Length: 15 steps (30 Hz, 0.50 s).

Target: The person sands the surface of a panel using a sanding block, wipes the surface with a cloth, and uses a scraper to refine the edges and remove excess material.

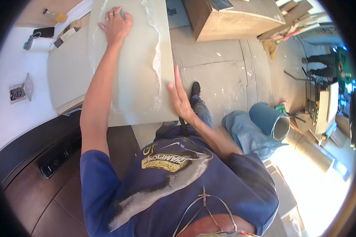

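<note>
A long pale grey-beige panel (135,75) lies before me, with torn strips of clear plastic film (157,59) along its right side and more film near its left edge. Near the far end, my left hand (115,24) rests palm down on its surface, fingers a little spread, with rings on some of them. My right hand (180,102) is at the panel's right edge, close to the near corner. Its fingers are stretched straight along that edge, and neither hand grips anything.
A wooden cabinet (237,25) stands ahead on the right. A blue cylinder (268,120) and blue sheeting (241,130) lie on my right. Another person (340,65) is at far right. On the left are a brush (58,16) and an open wall box (19,94).
</note>
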{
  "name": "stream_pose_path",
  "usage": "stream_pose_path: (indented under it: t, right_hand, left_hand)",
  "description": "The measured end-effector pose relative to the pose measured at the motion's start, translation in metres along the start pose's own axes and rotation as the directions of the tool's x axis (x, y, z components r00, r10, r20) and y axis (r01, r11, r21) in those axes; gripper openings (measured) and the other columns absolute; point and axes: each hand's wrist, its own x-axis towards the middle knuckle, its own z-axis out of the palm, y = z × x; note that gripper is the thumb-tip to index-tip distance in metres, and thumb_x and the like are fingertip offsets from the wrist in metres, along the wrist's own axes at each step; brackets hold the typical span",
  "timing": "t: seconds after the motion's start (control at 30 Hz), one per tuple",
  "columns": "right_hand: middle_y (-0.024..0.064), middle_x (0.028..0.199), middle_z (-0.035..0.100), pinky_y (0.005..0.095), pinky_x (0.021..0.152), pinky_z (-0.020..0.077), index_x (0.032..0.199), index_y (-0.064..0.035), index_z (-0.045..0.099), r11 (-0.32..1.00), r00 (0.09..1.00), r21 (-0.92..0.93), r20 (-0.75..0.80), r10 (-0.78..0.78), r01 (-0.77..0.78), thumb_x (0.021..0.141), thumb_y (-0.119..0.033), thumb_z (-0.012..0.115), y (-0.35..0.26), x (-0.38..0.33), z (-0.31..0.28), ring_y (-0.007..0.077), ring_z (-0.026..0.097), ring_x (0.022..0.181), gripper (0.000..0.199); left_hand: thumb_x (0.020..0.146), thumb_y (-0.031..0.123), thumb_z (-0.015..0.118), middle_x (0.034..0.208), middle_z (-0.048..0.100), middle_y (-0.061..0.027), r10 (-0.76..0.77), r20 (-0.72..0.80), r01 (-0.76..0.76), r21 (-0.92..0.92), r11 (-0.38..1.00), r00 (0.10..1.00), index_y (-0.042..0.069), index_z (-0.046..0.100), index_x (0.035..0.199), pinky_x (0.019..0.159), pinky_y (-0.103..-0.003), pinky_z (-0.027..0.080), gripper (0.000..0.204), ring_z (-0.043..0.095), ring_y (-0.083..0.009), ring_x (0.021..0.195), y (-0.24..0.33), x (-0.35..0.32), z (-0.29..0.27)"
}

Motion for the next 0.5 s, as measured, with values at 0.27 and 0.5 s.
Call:
stream_pose_path:
  t: [0.27, 0.5]
  right_hand:
    - [0.0212, 0.142, 0.059, 0.0388, 0.111, 0.0461, 0.158, -0.0022, 0.04, 0.996, 0.983, -0.012, -0.165, 0.085, -0.088, 0.109, -0.028, 0.056, 0.01, -0.111, -0.007, 0.0288, 0.06, 0.129, 0.057]
    - [0.007, 0.082, 0.066, 0.0321, 0.069, 0.0509, 0.106, 0.0018, 0.065, 0.971, 0.879, -0.234, -0.473, -0.064, -0.056, 0.097, -0.028, 0.075, 0.008, 0.0, 0.005, 0.0144, 0.058, 0.074, 0.033]
  left_hand:
    - [0.098, 0.041, 0.047, 0.164, 0.042, -0.009, 0.051, 0.021, -0.051, -0.014, 0.999, 0.998, 0.009, 0.053, 0.15, 0.123, -0.075, 0.009, 0.062, 0.029, -0.0313, 0.156, -0.013, 0.0, -0.005]
    - [0.096, 0.041, 0.046, 0.164, 0.042, -0.0079, 0.071, 0.027, -0.071, -0.033, 0.997, 0.997, 0.009, 0.053, 0.151, 0.122, -0.075, 0.009, 0.063, 0.03, -0.0299, 0.156, -0.012, 0.001, 0.0]
